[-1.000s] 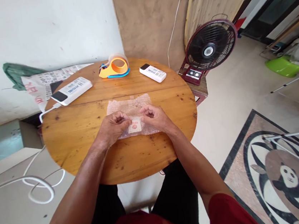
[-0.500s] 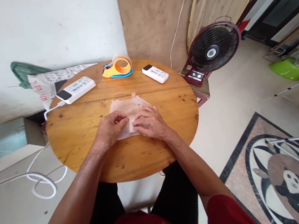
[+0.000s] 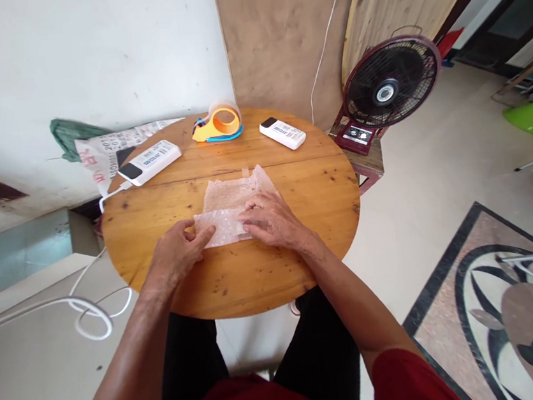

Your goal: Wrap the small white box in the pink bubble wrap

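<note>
A sheet of clear bubble wrap (image 3: 224, 227) lies on the round wooden table (image 3: 257, 284), its near part folded over into a flat strip. My left hand (image 3: 180, 245) grips the left end of that strip, thumb on top and fingers partly hidden beneath. My right hand (image 3: 273, 221) is curled over the right part of the wrap, its thumb and fingers closed on it. Beneath the right fingertips shows a small pale flat piece (image 3: 241, 228), mostly covered; I cannot make out what it is. The wrap's far part lies spread behind the fold.
An orange and blue tape dispenser (image 3: 216, 125) stands at the table's back. Left of it lies a white power bank (image 3: 154, 164) with a cable, right of it another white power bank (image 3: 282, 132). An electric fan (image 3: 386, 91) stands on a wooden stool beyond the right edge.
My left hand has moved left from the middle of the wrap to its left end. The near part of the wrap now forms a clearer folded strip. My right hand stays on the right part.
</note>
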A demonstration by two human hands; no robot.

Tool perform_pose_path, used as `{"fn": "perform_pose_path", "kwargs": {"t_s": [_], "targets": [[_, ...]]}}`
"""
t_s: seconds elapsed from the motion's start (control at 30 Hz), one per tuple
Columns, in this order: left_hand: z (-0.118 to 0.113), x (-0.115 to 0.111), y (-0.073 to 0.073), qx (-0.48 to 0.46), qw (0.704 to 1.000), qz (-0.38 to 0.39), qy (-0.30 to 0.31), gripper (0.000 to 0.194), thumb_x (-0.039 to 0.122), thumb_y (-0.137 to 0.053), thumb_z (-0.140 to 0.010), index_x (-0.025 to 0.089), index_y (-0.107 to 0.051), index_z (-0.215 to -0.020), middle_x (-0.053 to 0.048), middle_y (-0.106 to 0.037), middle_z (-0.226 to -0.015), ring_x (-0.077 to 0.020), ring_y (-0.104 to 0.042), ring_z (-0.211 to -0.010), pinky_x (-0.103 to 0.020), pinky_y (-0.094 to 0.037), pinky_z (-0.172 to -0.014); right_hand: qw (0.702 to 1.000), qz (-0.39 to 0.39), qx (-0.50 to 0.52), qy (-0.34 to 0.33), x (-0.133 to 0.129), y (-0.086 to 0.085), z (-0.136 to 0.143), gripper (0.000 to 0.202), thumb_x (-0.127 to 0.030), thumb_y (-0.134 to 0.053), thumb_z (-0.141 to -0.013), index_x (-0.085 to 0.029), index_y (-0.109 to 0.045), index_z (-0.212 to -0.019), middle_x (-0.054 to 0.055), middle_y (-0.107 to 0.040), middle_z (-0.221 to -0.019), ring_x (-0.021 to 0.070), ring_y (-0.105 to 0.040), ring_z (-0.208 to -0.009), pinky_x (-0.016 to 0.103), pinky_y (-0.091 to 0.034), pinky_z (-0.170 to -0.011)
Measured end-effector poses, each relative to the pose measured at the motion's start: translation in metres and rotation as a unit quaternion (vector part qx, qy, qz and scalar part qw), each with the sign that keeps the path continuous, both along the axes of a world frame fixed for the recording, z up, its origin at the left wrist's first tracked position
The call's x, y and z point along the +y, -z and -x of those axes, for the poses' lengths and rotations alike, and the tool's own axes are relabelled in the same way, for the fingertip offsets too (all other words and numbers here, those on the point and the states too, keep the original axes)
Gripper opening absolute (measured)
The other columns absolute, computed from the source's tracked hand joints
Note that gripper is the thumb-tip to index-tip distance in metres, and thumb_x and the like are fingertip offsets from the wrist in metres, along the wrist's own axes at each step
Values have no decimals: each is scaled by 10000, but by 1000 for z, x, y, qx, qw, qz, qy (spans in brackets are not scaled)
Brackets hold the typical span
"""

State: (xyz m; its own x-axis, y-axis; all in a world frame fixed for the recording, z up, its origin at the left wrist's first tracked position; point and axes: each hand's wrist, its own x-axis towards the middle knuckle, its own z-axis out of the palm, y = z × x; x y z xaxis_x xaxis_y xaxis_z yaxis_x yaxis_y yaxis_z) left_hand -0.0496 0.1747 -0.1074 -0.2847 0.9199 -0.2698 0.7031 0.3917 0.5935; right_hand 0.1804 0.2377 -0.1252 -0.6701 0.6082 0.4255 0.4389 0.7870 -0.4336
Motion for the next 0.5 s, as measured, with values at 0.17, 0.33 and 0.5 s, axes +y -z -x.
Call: {"fn": "perform_pose_path", "kwargs": {"t_s": [0.17,0.33,0.5], "targets": [[-9,8,2,-93,995,-21,10,493,589,-634,-698,167,-659,-951,21,-590,-548,-158,-537,-451,-251,-382,-461,1000,0,-15,5,-1,-2,0,227,-286,-579,-885,-239,-731,-1048,58,-628,-1026,218,-506,-1007,396,-315,-951],[-18,17,10,-142,989,-30,4,350,506,-629,-656,172,-627,-759,48,-495,-482,-119,-439,-441,-230,-320,-446,1000,-2,-16,0,0,-1,0,221,-287,-579,-886,-241,-726,-1045,55,-614,-1025,218,-494,-1005,397,-304,-955],[-28,26,14,-24,995,-96,-10,181,372,-564,-632,191,-551,-639,26,-530,-559,-133,-476,-553,-238,-337,-520,999,-21,-28,6,-1,-3,1,219,-283,-574,-881,-250,-727,-1035,51,-608,-1024,215,-479,-993,397,-289,-958]]}}
